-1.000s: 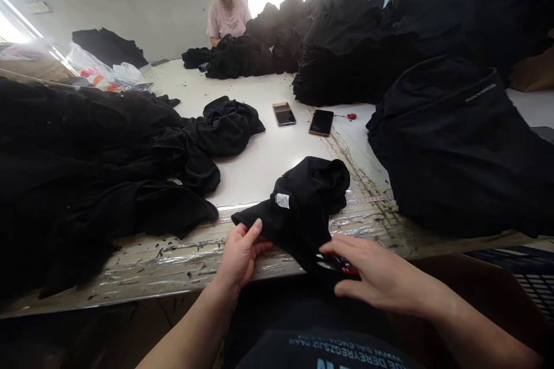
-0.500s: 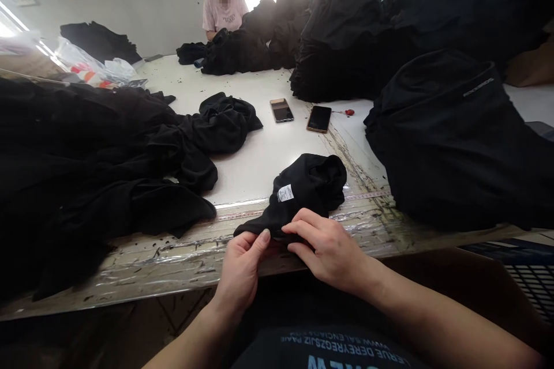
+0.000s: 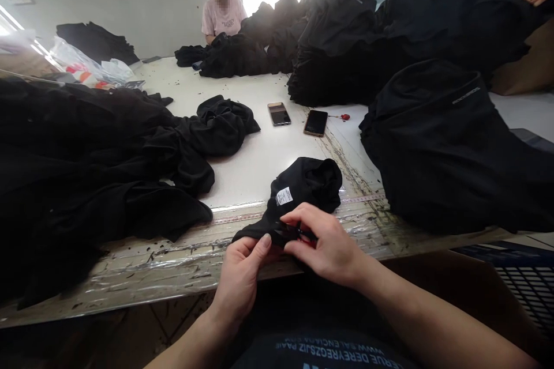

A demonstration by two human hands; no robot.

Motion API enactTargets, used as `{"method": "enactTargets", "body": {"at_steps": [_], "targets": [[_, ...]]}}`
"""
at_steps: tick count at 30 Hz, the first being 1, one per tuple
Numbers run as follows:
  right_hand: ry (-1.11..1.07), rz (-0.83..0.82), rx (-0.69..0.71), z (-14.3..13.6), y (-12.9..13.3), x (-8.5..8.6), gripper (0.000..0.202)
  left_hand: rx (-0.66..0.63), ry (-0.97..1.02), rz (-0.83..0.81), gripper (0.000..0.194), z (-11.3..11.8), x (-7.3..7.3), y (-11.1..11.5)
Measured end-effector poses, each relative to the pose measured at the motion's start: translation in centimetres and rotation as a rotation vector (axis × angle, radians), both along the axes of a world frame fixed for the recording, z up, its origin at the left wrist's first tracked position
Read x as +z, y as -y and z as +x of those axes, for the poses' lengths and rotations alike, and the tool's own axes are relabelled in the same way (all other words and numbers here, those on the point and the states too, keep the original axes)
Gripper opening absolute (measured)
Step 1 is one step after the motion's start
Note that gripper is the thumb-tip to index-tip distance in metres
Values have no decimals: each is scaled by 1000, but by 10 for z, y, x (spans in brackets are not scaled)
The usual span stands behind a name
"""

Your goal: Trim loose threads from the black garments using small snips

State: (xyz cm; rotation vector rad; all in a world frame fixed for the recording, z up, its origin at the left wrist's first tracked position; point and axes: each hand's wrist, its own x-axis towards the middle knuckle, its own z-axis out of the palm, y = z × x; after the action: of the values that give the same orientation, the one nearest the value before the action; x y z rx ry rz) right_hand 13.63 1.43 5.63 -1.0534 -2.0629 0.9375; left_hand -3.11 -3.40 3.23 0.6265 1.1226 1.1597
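A black garment (image 3: 298, 181) with a white label (image 3: 284, 196) lies bunched near the table's front edge. My left hand (image 3: 244, 262) pinches its near edge between thumb and fingers. Just to the right, my right hand (image 3: 329, 245) is closed around small dark thread snips (image 3: 298, 233), with a hint of red near the palm. Their tip points left, at the cloth by my left thumb. Fingers cover most of the snips, so whether the blades touch the fabric is unclear.
Black garments are heaped at left (image 3: 108, 167), with a folded stack (image 3: 450, 150) at right and taller piles (image 3: 337, 40) behind. Two phones (image 3: 279, 114) lie mid-table. A measuring tape (image 3: 236, 218) runs along the front edge. Across the table sits a person (image 3: 224, 14).
My right hand's fingers have parted slightly, and the dark snips now show between them. The left hand keeps its pinch on the garment. The view has shifted slightly.
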Motion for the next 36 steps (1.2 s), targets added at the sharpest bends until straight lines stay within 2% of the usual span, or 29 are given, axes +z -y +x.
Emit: {"method": "enactTargets", "body": {"at_steps": [2, 3, 6, 7, 8, 10, 12, 14, 16, 20, 23, 25, 27, 30, 32, 36], "targets": [[20, -110, 41, -1, -2, 0, 21, -59, -132, 72, 25, -5, 8, 0], [21, -181, 37, -1, -4, -1, 15, -40, -241, 127, 24, -8, 13, 0], [-40, -421, 12, 4, -9, 1, 4, 176, -560, 321, 19, -18, 29, -3], [-77, -485, 33, 7, -11, 2, 4, 191, -608, 358, 23, -20, 32, -5], [-114, -527, 64, 9, -12, 3, 4, 134, -615, 363, 28, -20, 33, -8], [-166, -556, 127, 13, -13, 4, 8, -166, -547, 274, 35, -17, 31, -13], [-160, -525, 149, 16, -15, 5, 9, -438, -436, 153, 29, -11, 24, -18], [-100, -451, 127, 19, -15, 4, 7, -527, -354, 97, 28, -5, 14, -20], [-33, -334, 80, 20, -15, 3, 5, -501, -291, 75, 30, 0, 6, -20], [6, 44, -94, 21, -9, 1, 6, -430, -153, 25, 29, 4, -1, -18], [69, 194, -31, 19, -3, -1, 5, -407, -143, 37, 30, 4, 0, -16], [151, 232, 33, 17, 1, -6, 7, -408, -160, 57, 32, 6, 1, -15], [193, 263, 36, 14, 3, -12, 10, -413, -192, 64, 32, 7, 2, -14], [119, 252, -1, 12, 2, -17, 12, -404, -222, 55, 32, 10, 0, -13], [34, 190, -38, 14, 0, -12, 15, -376, -184, 52, 30, 10, -3, -12], [-60, 59, -206, 27, -6, 7, 17, -301, -24, 20, 25, 8, -6, -12]]}}
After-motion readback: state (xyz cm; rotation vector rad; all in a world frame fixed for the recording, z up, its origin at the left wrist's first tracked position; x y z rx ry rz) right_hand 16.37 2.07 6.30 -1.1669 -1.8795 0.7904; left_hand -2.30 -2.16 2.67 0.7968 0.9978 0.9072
